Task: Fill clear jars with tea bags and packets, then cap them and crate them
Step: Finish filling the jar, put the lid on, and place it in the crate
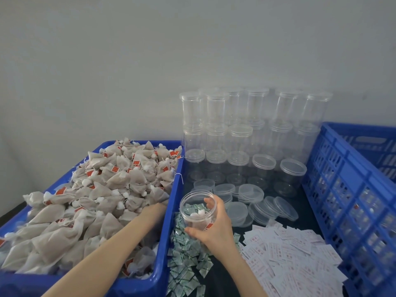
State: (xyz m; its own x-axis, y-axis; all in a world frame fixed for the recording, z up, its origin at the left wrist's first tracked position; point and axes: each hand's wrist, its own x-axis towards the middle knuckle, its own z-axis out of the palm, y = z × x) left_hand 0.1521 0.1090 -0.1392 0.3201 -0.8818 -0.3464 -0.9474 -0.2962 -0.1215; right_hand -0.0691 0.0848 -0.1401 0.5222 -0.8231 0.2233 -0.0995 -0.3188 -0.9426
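Two hands at work over a dark worktop (222, 275).

Right hand (214, 224): fingers and thumb curled round an uncapped clear jar (198, 209), held tilted with its mouth toward the camera, just above the green packets. Jar contents: a few tea bags with a red tag showing through the wall.

Left hand (153, 209): reaching into the blue bin (165, 243) on the left, fingers buried among the tea bags; whether they grip anything cannot be told.

Tea bags (102, 196): heaped mesh pouches of brown material, white strings, red tags, filling the blue bin above its rim.

Green packets (186, 262): small printed sachets strewn on the worktop just beside the bin's right wall, beneath the held jar.

White packets (291, 258): flat sachets with pink print, spread on the worktop right of the green ones.

Loose lids (255, 202): clear round caps, several overlapping, lying between the held jar and the stacked jars.

Stacked jars (246, 133): capped clear jars in tiers against the wall (150, 50).

Blue crate (347, 189): lattice-sided, at far right; filled jars dimly visible through its wall.
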